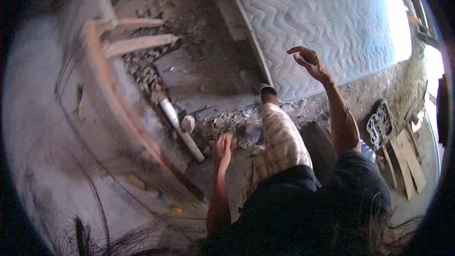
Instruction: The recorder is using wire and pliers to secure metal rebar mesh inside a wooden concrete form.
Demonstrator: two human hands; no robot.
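Observation:
My right hand [310, 62] is raised over a pale, quilted mattress [327, 23] with a zigzag pattern. Its fingers are bent but apart, and nothing shows between them. A thin dark line runs by the fingertips; whether it is a wire or a mark on the mattress is unclear. My left hand [225, 146] hangs low beside my leg, smeared by motion, so its fingers cannot be made out. Nearest to it are a white pipe [179, 124] and a pale stone [188, 123] in the rubble.
A wooden-edged board [116, 87] with two wooden pieces [140, 44] sticking out curves along the left. Broken stones and dirt [220, 122] cover the ground ahead. At right lie a dark case [379, 123] with metal parts and several flat wooden pieces [405, 161].

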